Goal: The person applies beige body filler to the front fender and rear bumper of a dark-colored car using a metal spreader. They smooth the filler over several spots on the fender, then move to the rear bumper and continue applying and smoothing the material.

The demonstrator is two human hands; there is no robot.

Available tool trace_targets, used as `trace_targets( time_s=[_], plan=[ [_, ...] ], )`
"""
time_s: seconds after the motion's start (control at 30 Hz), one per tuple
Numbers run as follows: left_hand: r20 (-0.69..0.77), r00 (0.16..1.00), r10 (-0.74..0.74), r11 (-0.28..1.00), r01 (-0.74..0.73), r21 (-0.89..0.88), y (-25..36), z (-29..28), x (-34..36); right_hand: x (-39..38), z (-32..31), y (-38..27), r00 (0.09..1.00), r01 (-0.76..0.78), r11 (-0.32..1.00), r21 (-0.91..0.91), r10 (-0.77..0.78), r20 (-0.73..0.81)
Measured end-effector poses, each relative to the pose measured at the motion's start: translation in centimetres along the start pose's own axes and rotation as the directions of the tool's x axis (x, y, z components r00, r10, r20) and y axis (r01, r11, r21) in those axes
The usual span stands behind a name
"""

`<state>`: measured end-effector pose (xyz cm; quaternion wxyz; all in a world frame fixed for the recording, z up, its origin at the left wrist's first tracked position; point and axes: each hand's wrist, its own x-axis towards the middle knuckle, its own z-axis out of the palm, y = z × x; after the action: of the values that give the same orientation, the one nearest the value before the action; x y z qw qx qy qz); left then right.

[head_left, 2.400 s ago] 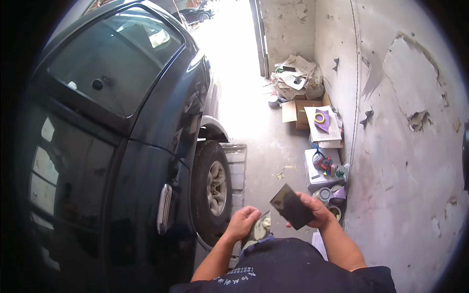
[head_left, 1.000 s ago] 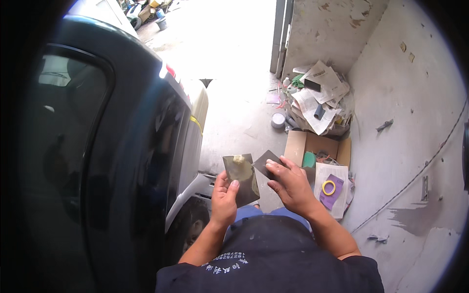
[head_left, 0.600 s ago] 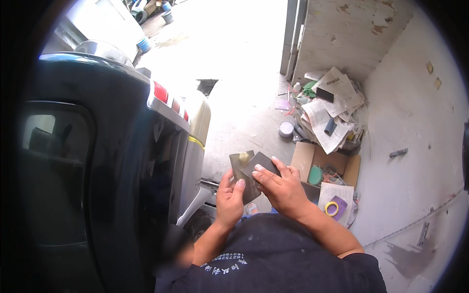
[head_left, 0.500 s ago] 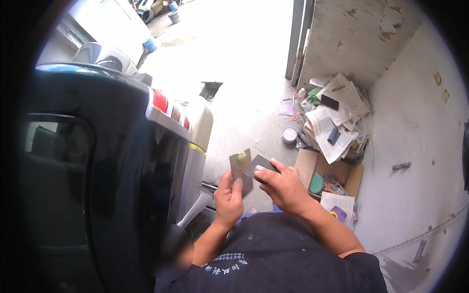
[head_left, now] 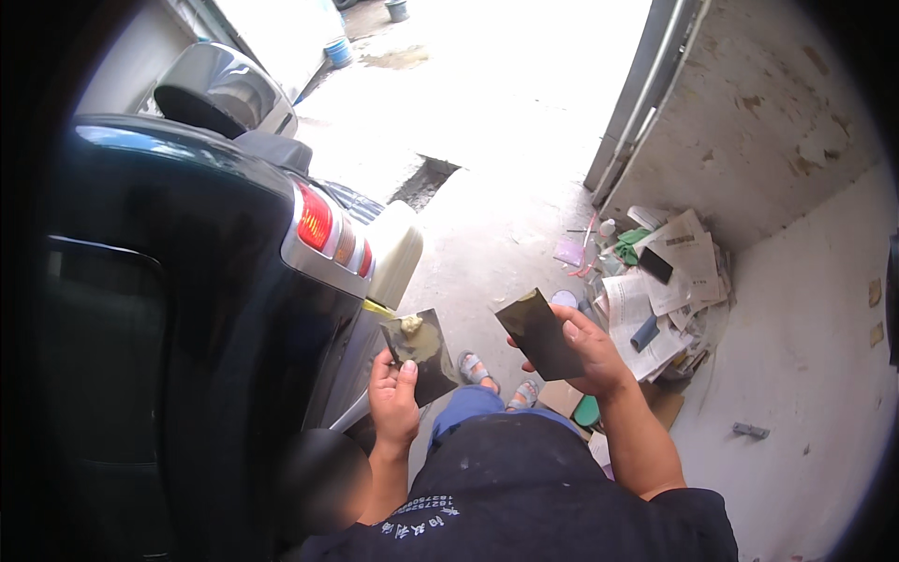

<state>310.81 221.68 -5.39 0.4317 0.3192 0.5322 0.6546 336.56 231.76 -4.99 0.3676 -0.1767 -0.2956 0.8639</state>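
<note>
My left hand (head_left: 393, 407) grips a dark rectangular plate (head_left: 431, 367), with a pale yellowish lump of paste (head_left: 411, 325) and smears on its face. My right hand (head_left: 601, 361) holds another dark flat rectangular spreader (head_left: 538, 339), smeared pale at its top corner. The two pieces are apart, in front of my torso. Just left of my left hand is the rear corner of a dark vehicle (head_left: 215, 318), with a red and clear tail lamp (head_left: 318, 225) and a pale bumper end (head_left: 398, 248) banded with yellow tape.
Newspapers (head_left: 679, 267) with a dark phone-shaped object, a grey roll and a green cloth lie piled at the right wall (head_left: 796, 356). A cardboard box (head_left: 667, 412) is below them. A bright doorway is ahead, with a dark hole (head_left: 426, 183) in the floor and blue buckets (head_left: 339, 53) beyond.
My hands, earlier together with the right piece over the left plate, have separated, the right moving rightward. The view has swung round to the vehicle's rear corner, and my sandalled feet now show.
</note>
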Motion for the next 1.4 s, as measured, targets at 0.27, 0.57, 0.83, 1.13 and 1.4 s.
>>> trace_targets(
  time_s=[0.27, 0.57, 0.83, 1.13, 1.4],
  plan=[
    [-0.043, 0.99, -0.133, 0.99, 0.131, -0.061, -4.2, -3.6, 5.9, 6.8, -1.9, -0.8, 0.988, -0.115, 0.991, -0.075, 0.106, -0.11],
    [0.03, 0.962, -0.271, 0.962, 0.27, 0.024, -6.8, -5.0, 13.4, 13.9, -2.3, -2.5, 0.98, -0.137, 0.983, -0.119, 0.118, -0.159],
    [0.028, 0.96, -0.278, 0.957, 0.274, 0.093, -8.8, -4.7, 17.0, 18.1, -4.7, -4.0, 0.97, -0.169, 0.98, -0.102, 0.148, -0.191],
    [-0.065, 0.958, -0.279, 0.955, 0.284, 0.088, -9.9, -0.6, 24.0, 25.2, -10.9, -8.4, 0.967, -0.229, 0.971, -0.067, 0.219, -0.13],
    [-0.171, 0.934, -0.313, 0.92, 0.343, 0.191, -12.1, 6.5, 30.7, 33.0, -17.7, -16.8, 0.937, -0.331, 0.936, -0.12, 0.311, -0.157]
  ],
)
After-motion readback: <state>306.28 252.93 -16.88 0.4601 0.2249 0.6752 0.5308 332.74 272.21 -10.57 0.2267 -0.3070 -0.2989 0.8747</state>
